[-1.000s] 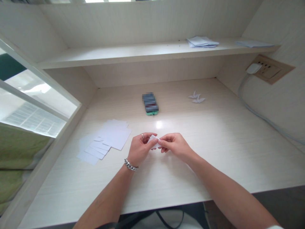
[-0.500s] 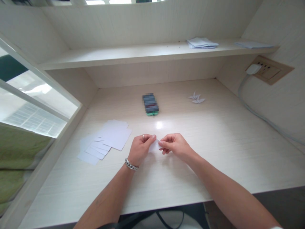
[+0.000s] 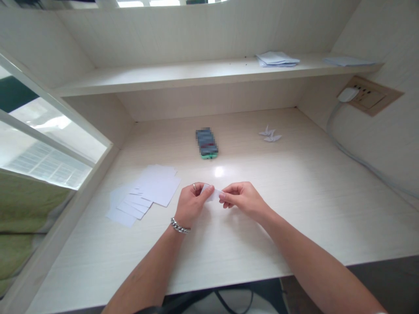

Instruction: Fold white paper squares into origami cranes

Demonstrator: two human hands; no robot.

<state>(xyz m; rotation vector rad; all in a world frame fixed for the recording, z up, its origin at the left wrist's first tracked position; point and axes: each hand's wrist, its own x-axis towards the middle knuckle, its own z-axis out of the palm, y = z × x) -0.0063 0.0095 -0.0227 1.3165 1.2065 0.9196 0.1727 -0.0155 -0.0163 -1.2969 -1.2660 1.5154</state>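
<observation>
Between my two hands is a small piece of white paper (image 3: 214, 196), held just above the desk. My left hand (image 3: 192, 201), with a ring and a chain bracelet, pinches its left side between thumb and fingers. On the other side, the thumb and forefinger of my right hand (image 3: 241, 198) grip the paper's right edge. Fingers cover part of the paper, so its full shape is hidden. To the left of my left hand lie loose white paper sheets (image 3: 160, 185), fanned out with smaller pieces overlapping them.
A phone (image 3: 207, 143), its screen blurred, lies beyond my hands on the desk (image 3: 314, 209). Small folded paper figures (image 3: 271, 134) sit at the back right. Folded papers (image 3: 277, 59) rest on the shelf (image 3: 183, 76). A cable (image 3: 353, 158) hangs from the wall socket (image 3: 371, 96).
The paper in my hands has turned, and more of its upper edge now shows above my left thumb. Both hands have shifted only slightly. Everything else stays in place.
</observation>
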